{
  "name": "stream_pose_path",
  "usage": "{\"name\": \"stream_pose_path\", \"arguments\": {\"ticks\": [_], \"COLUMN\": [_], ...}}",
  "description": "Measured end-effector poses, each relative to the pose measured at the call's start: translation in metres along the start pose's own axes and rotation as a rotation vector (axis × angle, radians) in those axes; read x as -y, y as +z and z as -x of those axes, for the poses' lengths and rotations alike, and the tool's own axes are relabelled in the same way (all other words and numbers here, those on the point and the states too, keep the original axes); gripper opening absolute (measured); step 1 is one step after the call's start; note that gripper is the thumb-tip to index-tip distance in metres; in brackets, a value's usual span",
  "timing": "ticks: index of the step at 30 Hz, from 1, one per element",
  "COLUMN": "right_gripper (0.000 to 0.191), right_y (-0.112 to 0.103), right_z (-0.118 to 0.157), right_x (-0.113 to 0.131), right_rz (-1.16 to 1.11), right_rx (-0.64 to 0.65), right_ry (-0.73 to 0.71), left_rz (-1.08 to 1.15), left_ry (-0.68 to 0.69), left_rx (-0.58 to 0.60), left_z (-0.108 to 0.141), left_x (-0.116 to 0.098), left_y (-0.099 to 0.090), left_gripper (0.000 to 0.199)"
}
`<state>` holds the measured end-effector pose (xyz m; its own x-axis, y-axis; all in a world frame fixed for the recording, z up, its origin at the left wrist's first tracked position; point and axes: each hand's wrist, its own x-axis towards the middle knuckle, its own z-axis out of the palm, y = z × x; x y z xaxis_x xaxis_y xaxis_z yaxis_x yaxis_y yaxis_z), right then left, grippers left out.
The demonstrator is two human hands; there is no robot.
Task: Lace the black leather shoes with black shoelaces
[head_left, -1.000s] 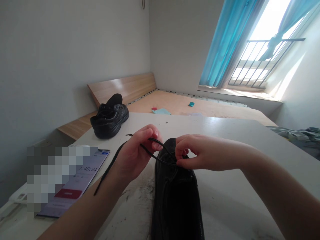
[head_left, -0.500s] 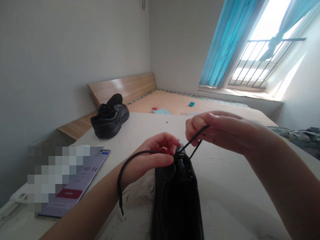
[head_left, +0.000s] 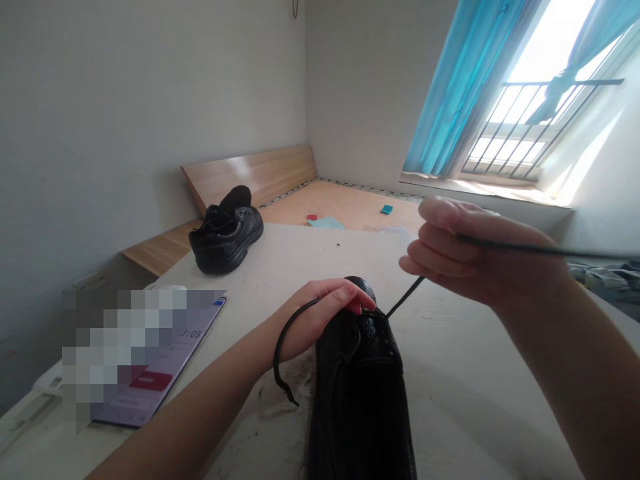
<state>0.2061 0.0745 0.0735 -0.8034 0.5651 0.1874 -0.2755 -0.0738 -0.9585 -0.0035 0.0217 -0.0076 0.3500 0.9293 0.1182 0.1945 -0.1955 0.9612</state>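
A black leather shoe [head_left: 376, 343] rests on the white tabletop with its toe pointing away from me. My left hand [head_left: 325, 307] grips the shoe near its front eyelets, thumb on top; some of its fingers are hidden. One free end of a black shoelace [head_left: 278, 357] loops out by that wrist and hangs beside the shoe. Up and to the right, my right hand [head_left: 450, 243] is closed on the shoelace. From its fist the lace runs taut down to the shoe's right eyelets, and its other part stretches off to the right.
A second black shoe [head_left: 225, 233] stands at the table's far left. A phone [head_left: 165, 367], partly blurred out, lies on the left. Behind the white table [head_left: 465, 400] is a wooden surface [head_left: 345, 195] with small coloured pieces. Grey fabric lies at the right edge.
My right hand has moved up and right, drawing the shoelace out; its loop is now a single strand to the shoe. My left hand has shifted right onto the front of the shoe.
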Motion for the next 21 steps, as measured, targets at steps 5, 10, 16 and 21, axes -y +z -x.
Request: {"name": "stream_pose_path", "arguments": {"ticks": [5, 10, 16, 21], "right_gripper": [0.025, 0.028, 0.036, 0.032], "right_y": [0.001, 0.01, -0.017, -0.017], "right_z": [0.016, 0.011, -0.006, -0.009], "right_x": [0.011, 0.016, -0.008, -0.023], "right_rz": [0.183, 0.603, 1.102, 1.261], "right_rx": [0.502, 0.573, 0.079, 0.167], "right_ry": [0.327, 0.426, 0.443, 0.61], "left_rz": [-0.102, -0.029, 0.095, -0.304], "left_ry": [-0.021, 0.02, 0.146, 0.05], "left_rx": [-0.079, 0.106, 0.183, -0.145], "left_z": [0.003, 0.008, 0.011, 0.003], "left_x": [0.0, -0.004, -0.009, -0.001], "left_y": [0.0, -0.001, -0.001, 0.001], "left_gripper": [0.019, 0.015, 0.021, 0.013]}}
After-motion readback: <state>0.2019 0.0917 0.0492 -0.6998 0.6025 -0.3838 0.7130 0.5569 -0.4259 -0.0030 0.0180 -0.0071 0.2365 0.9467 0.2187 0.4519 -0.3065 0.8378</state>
